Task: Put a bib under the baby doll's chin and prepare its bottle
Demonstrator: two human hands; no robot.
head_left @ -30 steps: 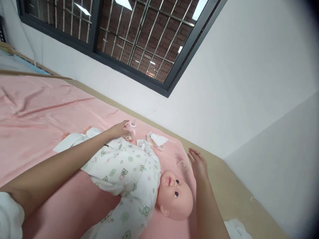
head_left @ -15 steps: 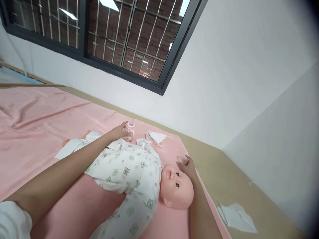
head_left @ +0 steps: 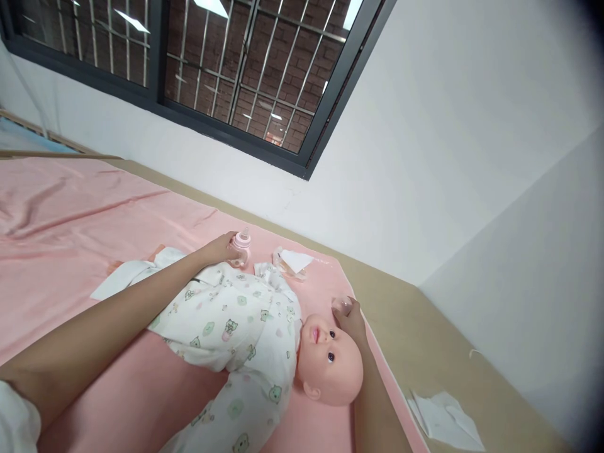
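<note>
My left hand (head_left: 218,249) is wrapped round a small baby bottle (head_left: 240,250), clear with a pink collar and a bare teat on top. The bottle stands roughly upright by the far side of a baby doll (head_left: 245,327). This doll lies on its back in a white patterned outfit, its bald head (head_left: 333,362) toward the right. My left forearm crosses above its legs. Beyond the head, my right hand (head_left: 353,319) has its fingers closed on a clear cap (head_left: 343,306), partly covered by them. My right forearm runs alongside the doll's head.
A pink sheet (head_left: 70,207) covers the tan surface (head_left: 401,308). An opened packet with a white piece (head_left: 295,261) lies between my hands. Folded white cloth or paper (head_left: 446,420) rests at the right. A wall and a barred window (head_left: 236,69) stand behind.
The view has shifted slightly, so the doll and both hands appear a little further left. Both hands keep their hold on the bottle and the cap.
</note>
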